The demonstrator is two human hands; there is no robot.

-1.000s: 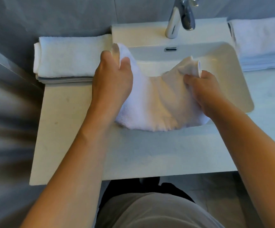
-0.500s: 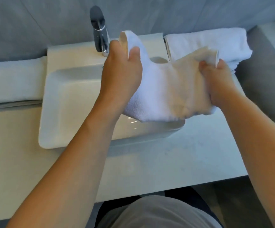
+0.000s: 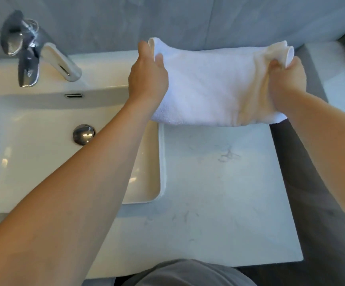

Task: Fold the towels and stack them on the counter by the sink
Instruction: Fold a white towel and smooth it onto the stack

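Gripping towel (image 3: 210, 87) ends: left hand (image 3: 147, 77), right hand (image 3: 287, 83) (both curled).

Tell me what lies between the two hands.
In the head view, the folded white towel spans from the left hand to the right hand; each grips an end.

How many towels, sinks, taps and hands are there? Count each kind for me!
Towels: 1, the white towel gripped by both hands
Sinks: 1, the sink
Taps: 1, the tap
Hands: 2, the left hand and the right hand
Total: 5
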